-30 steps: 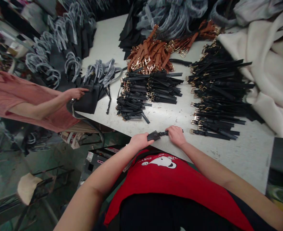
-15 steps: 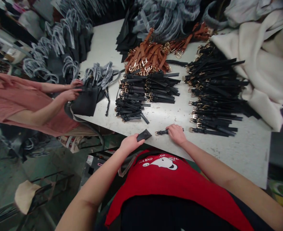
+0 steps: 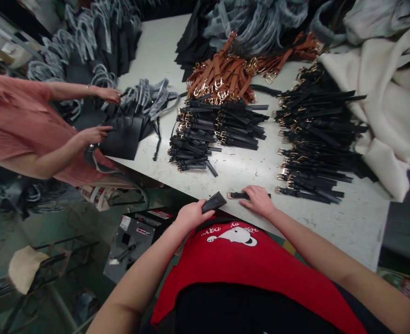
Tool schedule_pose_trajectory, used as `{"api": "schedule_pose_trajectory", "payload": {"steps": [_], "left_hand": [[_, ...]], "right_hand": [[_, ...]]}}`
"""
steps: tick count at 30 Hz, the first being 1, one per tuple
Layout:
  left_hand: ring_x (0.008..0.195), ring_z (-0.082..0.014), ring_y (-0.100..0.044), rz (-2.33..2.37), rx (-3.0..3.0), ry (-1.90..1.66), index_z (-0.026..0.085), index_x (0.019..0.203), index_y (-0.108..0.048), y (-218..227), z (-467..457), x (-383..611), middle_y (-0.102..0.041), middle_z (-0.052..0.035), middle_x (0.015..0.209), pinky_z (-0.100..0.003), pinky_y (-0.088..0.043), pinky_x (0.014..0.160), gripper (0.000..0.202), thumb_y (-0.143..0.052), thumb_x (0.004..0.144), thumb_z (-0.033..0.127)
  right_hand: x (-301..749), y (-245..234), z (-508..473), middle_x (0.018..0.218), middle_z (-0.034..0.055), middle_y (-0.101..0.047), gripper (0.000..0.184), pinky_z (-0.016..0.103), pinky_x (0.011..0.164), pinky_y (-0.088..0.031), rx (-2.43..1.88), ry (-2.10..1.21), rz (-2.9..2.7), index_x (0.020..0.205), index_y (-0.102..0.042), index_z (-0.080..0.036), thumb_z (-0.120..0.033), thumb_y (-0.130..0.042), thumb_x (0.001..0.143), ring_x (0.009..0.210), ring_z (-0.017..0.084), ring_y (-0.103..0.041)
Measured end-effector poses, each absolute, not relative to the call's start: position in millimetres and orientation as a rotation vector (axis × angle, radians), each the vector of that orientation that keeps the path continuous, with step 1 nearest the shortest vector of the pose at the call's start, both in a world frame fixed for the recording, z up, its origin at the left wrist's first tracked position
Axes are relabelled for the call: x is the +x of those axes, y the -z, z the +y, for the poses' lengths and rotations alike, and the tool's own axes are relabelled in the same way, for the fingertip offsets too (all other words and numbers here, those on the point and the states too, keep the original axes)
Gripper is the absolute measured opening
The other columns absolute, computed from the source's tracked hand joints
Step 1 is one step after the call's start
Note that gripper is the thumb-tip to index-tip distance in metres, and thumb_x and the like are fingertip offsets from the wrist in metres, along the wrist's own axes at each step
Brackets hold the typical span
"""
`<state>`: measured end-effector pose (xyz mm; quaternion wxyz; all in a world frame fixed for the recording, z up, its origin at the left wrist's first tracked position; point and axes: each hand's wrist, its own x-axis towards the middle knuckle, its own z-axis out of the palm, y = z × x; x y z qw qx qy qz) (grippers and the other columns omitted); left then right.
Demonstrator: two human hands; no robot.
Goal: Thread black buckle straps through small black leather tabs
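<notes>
Short black strap (image 3: 241, 195), gold buckle at its left end, flat on the white counter (image 3: 232, 171) close to the near edge. Over its right end, the right hand (image 3: 258, 200), palm down, fingers together and lightly bent; impossible to tell whether pinching the strap beneath or only pressing on it. Just left of the buckle and not touching it, a small black leather piece (image 3: 214, 202), tilted up at the counter's edge, pinched between thumb and fingers of the left hand (image 3: 191, 215).

Further back, in the middle of the counter, a stack of black straps (image 3: 205, 139) with gold buckles. To the right, a larger heap of black straps (image 3: 316, 134), its nearest straps just beyond the right hand. Behind the middle stack, a pile of brown straps (image 3: 222, 79). At the far right, cream cloth (image 3: 382, 93) bunched over the counter's corner.

On the left side, a co-worker's hand (image 3: 93, 134) from a pink sleeve, on a black bag (image 3: 123, 137) at the counter's left edge; a second co-worker's hand (image 3: 109, 94) further back, beside bags with wrapped handles (image 3: 149, 95).
</notes>
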<state>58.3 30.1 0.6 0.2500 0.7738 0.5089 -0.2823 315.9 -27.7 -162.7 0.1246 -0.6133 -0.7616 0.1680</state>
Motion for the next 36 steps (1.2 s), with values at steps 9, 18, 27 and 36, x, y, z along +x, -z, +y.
{"api": "schedule_pose_trajectory", "payload": {"steps": [9,18,27,36], "left_hand": [[0.084,-0.0253,-0.064,1.234,2.258,0.796,0.022,0.108,-0.055,17,42,108,-0.068,-0.0080,0.093,-0.032,-0.048,0.069,0.056,-0.034,0.078,0.065],[0.086,-0.0247,-0.064,1.153,2.368,0.928,0.020,0.106,-0.057,11,58,140,-0.068,-0.0091,0.094,-0.032,-0.048,0.072,0.051,-0.040,0.079,0.060],[0.087,-0.0258,-0.064,1.074,2.419,0.977,0.020,0.106,-0.059,13,57,176,-0.068,-0.0092,0.095,-0.034,-0.049,0.073,0.049,-0.043,0.078,0.058],[0.088,-0.0266,-0.064,1.040,2.437,1.093,0.019,0.103,-0.060,3,58,184,-0.069,-0.0106,0.095,-0.034,-0.049,0.073,0.050,-0.043,0.077,0.058]], "right_hand": [[311,174,-37,0.088,0.0066,-0.059,0.026,0.033,0.072,-0.027,-1.975,-0.537,-1.887,0.092,-0.061,-0.021,-0.034,-0.039,0.087,0.084,0.020,-0.048],[314,173,-36,0.088,0.0067,-0.058,0.027,0.033,0.072,-0.025,-2.022,-0.491,-1.839,0.094,-0.060,-0.021,-0.031,-0.036,0.089,0.084,0.020,-0.047],[312,171,-35,0.091,0.0063,-0.059,0.024,0.032,0.073,-0.025,-2.015,-0.517,-1.829,0.100,-0.057,-0.019,-0.028,-0.038,0.087,0.085,0.020,-0.047],[308,168,-33,0.093,0.0066,-0.060,0.025,0.032,0.074,-0.024,-2.041,-0.526,-1.809,0.103,-0.056,-0.021,-0.027,-0.038,0.087,0.086,0.020,-0.047]]}}
